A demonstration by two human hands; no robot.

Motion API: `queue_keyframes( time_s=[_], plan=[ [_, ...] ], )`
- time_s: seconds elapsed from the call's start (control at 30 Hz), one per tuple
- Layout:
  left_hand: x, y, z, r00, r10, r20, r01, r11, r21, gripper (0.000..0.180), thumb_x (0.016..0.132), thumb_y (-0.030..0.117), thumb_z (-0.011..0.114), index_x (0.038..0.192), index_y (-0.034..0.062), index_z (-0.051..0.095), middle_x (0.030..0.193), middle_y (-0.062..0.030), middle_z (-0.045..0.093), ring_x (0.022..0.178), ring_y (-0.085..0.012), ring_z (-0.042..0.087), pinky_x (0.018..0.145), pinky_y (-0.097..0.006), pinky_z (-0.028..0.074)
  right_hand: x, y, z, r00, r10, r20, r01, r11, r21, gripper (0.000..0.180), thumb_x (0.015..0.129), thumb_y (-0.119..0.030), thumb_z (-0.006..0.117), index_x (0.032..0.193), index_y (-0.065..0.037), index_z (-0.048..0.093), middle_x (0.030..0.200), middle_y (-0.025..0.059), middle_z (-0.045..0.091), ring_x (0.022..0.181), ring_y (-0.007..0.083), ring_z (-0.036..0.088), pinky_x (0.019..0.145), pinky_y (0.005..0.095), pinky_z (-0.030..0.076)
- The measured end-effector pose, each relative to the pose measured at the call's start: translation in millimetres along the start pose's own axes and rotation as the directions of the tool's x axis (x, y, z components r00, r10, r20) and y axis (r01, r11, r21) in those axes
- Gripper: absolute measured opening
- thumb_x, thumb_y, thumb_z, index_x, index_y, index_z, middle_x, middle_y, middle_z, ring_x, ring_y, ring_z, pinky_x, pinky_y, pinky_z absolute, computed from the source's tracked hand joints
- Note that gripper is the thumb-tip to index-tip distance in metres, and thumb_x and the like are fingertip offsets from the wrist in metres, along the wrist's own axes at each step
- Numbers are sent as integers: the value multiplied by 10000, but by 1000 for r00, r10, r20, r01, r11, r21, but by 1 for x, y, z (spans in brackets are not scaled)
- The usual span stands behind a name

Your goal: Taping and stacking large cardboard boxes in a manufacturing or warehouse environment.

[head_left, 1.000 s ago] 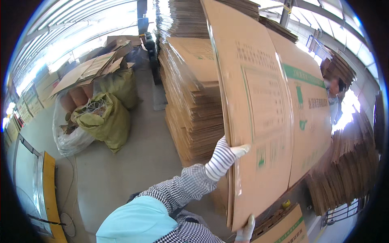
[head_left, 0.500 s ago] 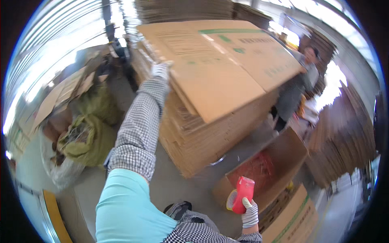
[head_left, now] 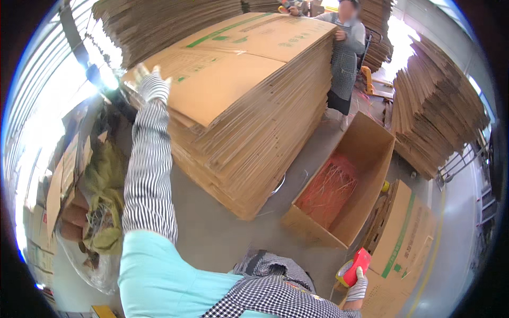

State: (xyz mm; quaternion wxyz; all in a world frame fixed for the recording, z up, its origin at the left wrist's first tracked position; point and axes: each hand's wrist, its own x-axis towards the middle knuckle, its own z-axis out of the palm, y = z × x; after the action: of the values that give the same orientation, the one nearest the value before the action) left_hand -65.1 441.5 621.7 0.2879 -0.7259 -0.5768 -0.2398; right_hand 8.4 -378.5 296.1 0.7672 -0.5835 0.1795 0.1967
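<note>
My left hand [head_left: 152, 85], in a white glove, reaches out over the near left edge of the top flattened carton [head_left: 222, 79]. Its fingers are spread and nothing is gripped in them; whether the fingertips touch the cardboard I cannot tell. That carton lies flat on a tall stack of cardboard sheets [head_left: 249, 143]. Low at the right, my gloved right hand [head_left: 359, 286] is closed around a red tape dispenser [head_left: 356, 266] with a yellow-rimmed roll. A co-worker [head_left: 347, 58] stands at the stack's far right corner, one hand at its edge and another holding a small red tool.
An open carton [head_left: 366, 175] holding red strapping scraps [head_left: 328, 185] stands right of the stack. Another flat carton [head_left: 400, 238] lies beside it. More cardboard piles [head_left: 437, 111] rise at the right and back. Green sacks [head_left: 108, 169] and a plastic bag [head_left: 90, 273] sit at the left.
The top carton, raised and askew before, now lies flatter on the stack. My left hand has opened off its edge. The right hand with the tape dispenser has shifted right and lower in view.
</note>
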Motion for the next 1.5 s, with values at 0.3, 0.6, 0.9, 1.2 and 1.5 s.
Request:
queue_keyframes(
  time_s=[0.3, 0.6, 0.9, 1.2, 1.5],
  plan=[
    [-93, 141, -1, 666, 712, -223, -674, 702, 230, 917, 790, 500, 688, 1503, 112, 263, 1584, -101, 220, 1421, -309, 259, 1137, -571, 180, 48, -15, 125, 965, -55, 257, 61, 998, -14, 424, 845, -229, 727, 1202, -31, 611, 1082, 57, 664, 922, 187, 645, 878, 344, 506],
    [-79, 112, -21, 774, 619, 134, -606, 785, -126, 760, 838, 558, 608, 1405, 82, 436, 1422, -196, 449, 1304, -365, 427, 1086, -527, 302, -7, -11, 63, 1000, -2, -13, 2, 1000, -27, 356, 858, -163, 685, 1175, -23, 603, 1009, 58, 668, 864, 177, 649, 782, 340, 534],
    [-384, 265, -71, 377, 921, -102, -232, -13, -973, 231, 861, 120, 654, 1077, 41, 667, 1080, -121, 657, 1066, -265, 602, 971, -387, 458, -54, 31, -14, 914, 284, -290, -182, 925, 333, 486, 792, -204, 786, 1186, 10, 599, 1073, 124, 681, 920, 239, 660, 879, 374, 517],
    [-826, 296, -251, -619, 767, 166, 456, 523, -720, 287, 932, 207, 631, 1162, 37, 664, 1083, -99, 689, 1020, -166, 613, 915, -292, 476, -137, 67, -224, 742, 416, -526, -97, 843, 530, 516, 823, -246, 765, 1239, 5, 593, 1121, 107, 660, 1000, 221, 624, 904, 361, 498],
    [-1189, 348, -205, -714, 304, 631, 209, 952, -222, 516, 901, 360, 645, 1293, 37, 563, 1236, -167, 622, 1136, -296, 582, 974, -412, 443, -196, 93, -414, 668, 362, -651, 93, 827, 555, 528, 863, -319, 676, 1242, 19, 535, 1070, 107, 636, 985, 240, 634, 931, 386, 496]
  ],
)
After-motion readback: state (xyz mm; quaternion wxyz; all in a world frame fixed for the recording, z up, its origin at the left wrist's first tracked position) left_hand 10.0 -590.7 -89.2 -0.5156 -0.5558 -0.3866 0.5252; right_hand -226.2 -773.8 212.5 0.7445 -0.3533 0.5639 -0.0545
